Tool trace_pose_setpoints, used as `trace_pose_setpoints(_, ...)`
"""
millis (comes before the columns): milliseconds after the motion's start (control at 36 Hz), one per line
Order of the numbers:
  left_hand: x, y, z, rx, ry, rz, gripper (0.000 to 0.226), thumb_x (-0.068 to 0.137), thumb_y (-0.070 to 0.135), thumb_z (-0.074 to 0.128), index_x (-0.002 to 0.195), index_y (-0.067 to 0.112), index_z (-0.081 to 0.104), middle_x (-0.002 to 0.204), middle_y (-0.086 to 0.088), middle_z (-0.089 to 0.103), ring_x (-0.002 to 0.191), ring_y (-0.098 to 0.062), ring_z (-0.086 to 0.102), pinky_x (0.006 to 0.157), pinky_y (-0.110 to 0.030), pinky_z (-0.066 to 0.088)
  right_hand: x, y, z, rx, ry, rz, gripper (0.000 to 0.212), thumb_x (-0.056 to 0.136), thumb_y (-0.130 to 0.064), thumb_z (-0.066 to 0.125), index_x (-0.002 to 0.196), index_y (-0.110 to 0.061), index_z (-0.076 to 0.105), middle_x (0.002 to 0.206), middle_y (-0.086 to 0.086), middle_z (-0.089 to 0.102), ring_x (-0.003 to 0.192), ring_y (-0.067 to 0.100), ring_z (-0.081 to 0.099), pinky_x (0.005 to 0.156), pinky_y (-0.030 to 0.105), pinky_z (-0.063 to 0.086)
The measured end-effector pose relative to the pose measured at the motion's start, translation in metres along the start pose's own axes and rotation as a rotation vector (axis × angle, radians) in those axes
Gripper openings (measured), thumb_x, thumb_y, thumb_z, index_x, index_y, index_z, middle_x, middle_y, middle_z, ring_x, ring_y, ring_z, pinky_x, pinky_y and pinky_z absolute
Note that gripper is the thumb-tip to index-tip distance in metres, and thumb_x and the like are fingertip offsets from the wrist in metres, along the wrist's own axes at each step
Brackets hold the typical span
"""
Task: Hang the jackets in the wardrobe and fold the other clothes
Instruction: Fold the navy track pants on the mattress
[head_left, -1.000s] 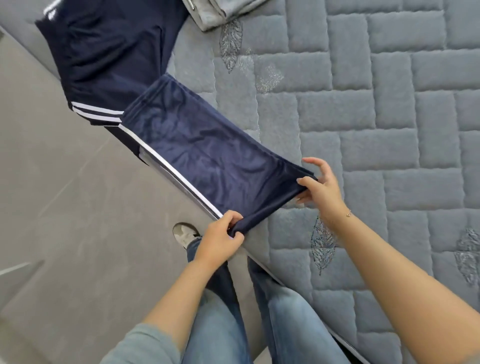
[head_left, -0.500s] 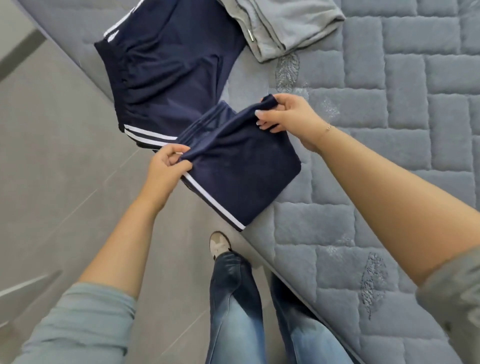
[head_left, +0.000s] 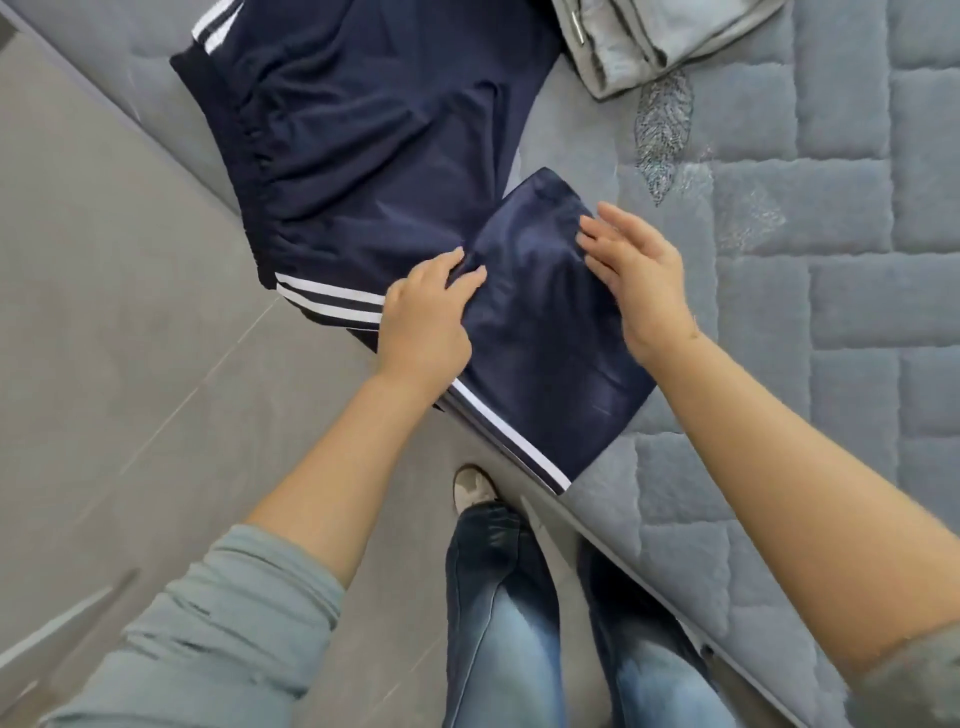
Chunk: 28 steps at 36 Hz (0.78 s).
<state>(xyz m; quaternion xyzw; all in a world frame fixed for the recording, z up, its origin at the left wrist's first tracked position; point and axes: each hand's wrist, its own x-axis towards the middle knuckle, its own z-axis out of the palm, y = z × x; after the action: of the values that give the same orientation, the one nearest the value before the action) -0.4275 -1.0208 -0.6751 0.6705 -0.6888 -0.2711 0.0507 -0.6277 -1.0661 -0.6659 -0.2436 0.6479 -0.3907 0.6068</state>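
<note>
The navy track trousers (head_left: 374, 135) lie along the edge of the bed (head_left: 857, 322), their waist end spread out toward the upper left and the leg end folded back on itself just below it. White stripes (head_left: 327, 304) along the side seam mark the bed-edge side of the trousers.

The left hand (head_left: 423, 317) rests on the trousers at the stripe side of the folded leg, its fingers bent down onto the cloth where a small pucker has gathered; whether they pinch that pucker or only press it cannot be told. The right hand (head_left: 636, 275) is on the far side of the folded leg, fingers nearly straight and spread, flat on or just above the cloth and holding nothing.

The fabric looks thin, smooth and slightly shiny, so it is probably light, limp and inclined to slide over itself; a fold will likely need flattening with the palms to stay put. The best holds seem to be the two corners of the folded edge, or the elasticated waist, which is thicker.

Beyond the trousers, up and right of them, lies a grey garment (head_left: 649, 36) with a drawcord tip showing.
</note>
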Motion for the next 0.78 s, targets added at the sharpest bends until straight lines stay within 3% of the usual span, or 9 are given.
trace_pose_setpoints(83,0.011,0.005,0.004,-0.097,-0.108,-0.133,0.045,0.093,0.030,0.053,0.138,0.025,0.050,0.156,-0.003,0.030,0.142,-0.024,0.028,0.111,-0.042,0.028,-0.044,0.022,-0.022,0.085,0.378,0.014,0.020,0.093,0.004,0.050,0.106,-0.008,0.059,0.092,0.006,0.065,0.082,0.012,0.064,0.077,0.022,0.053)
trace_pose_setpoints(167,0.017,0.004,0.005,-0.131,-0.096,-0.145,0.053,0.087,0.048,0.064,0.129,0.022,0.047,0.138,-0.001,0.044,0.125,-0.028,0.042,0.100,-0.041,0.037,-0.084,0.058,-0.039,0.050,0.584,0.121,0.020,0.094,-0.004,0.056,0.112,-0.011,0.053,0.099,0.004,0.053,0.079,0.006,0.055,0.068,0.016,0.050)
trace_pose_setpoints(278,0.019,0.003,0.008,-0.151,-0.039,-0.178,0.065,0.082,0.045,0.071,0.131,0.016,0.041,0.129,-0.008,0.047,0.117,-0.029,0.046,0.096,-0.041,0.040,-0.106,0.092,-0.040,0.168,0.404,0.387,0.044,0.092,-0.028,0.065,0.128,-0.008,0.049,0.117,0.004,0.060,0.097,0.010,0.060,0.085,0.025,0.050)
trace_pose_setpoints(361,0.016,0.001,0.011,-0.264,-0.042,-0.251,0.062,0.085,0.044,0.069,0.130,0.015,0.038,0.128,-0.005,0.053,0.115,-0.030,0.051,0.090,-0.039,0.041,-0.098,0.090,-0.037,0.203,0.273,0.414,0.045,0.087,-0.036,0.070,0.126,-0.020,0.055,0.123,-0.004,0.066,0.109,0.012,0.064,0.095,0.032,0.051)
trace_pose_setpoints(500,-0.006,0.009,0.017,-0.378,-0.166,-0.494,0.058,0.087,0.052,0.063,0.126,0.013,0.043,0.114,0.002,0.056,0.109,-0.024,0.055,0.083,-0.031,0.039,-0.076,0.061,-0.058,0.165,0.159,0.464,0.038,0.081,-0.036,0.077,0.114,-0.023,0.067,0.102,-0.008,0.075,0.091,0.012,0.072,0.069,0.027,0.058)
trace_pose_setpoints(556,-0.021,0.018,0.019,-0.646,-0.242,-0.613,0.052,0.084,0.048,0.069,0.122,0.016,0.051,0.121,0.003,0.061,0.106,-0.016,0.060,0.082,-0.024,0.046,-0.072,0.050,-0.078,0.095,0.125,0.485,0.035,0.079,-0.033,0.079,0.110,-0.021,0.068,0.101,-0.004,0.075,0.090,0.016,0.072,0.072,0.031,0.058)
trace_pose_setpoints(611,-0.040,0.032,0.016,-1.010,-0.395,-0.758,0.048,0.074,0.044,0.079,0.111,0.019,0.063,0.117,0.001,0.069,0.093,-0.010,0.070,0.068,-0.017,0.053,-0.073,0.038,-0.100,0.033,0.052,0.489,0.038,0.078,-0.032,0.079,0.113,-0.021,0.068,0.103,-0.002,0.075,0.093,0.018,0.072,0.076,0.034,0.057)
trace_pose_setpoints(667,-0.059,0.045,0.015,-1.218,-0.527,-0.860,0.054,0.062,0.044,0.085,0.107,0.019,0.071,0.109,0.000,0.074,0.090,-0.013,0.073,0.064,-0.021,0.057,-0.076,0.025,-0.122,-0.014,-0.013,0.480,0.040,0.078,-0.031,0.079,0.115,-0.019,0.067,0.105,0.000,0.075,0.094,0.019,0.072,0.072,0.032,0.057)
trace_pose_setpoints(778,-0.100,0.079,0.011,-1.426,-0.498,-0.979,0.053,0.059,0.038,0.087,0.105,0.016,0.074,0.107,-0.004,0.074,0.094,-0.021,0.072,0.068,-0.031,0.059,-0.090,-0.006,-0.152,-0.087,-0.143,0.446,0.046,0.078,-0.029,0.078,0.120,-0.017,0.064,0.108,0.002,0.074,0.095,0.019,0.072,0.065,0.028,0.058)
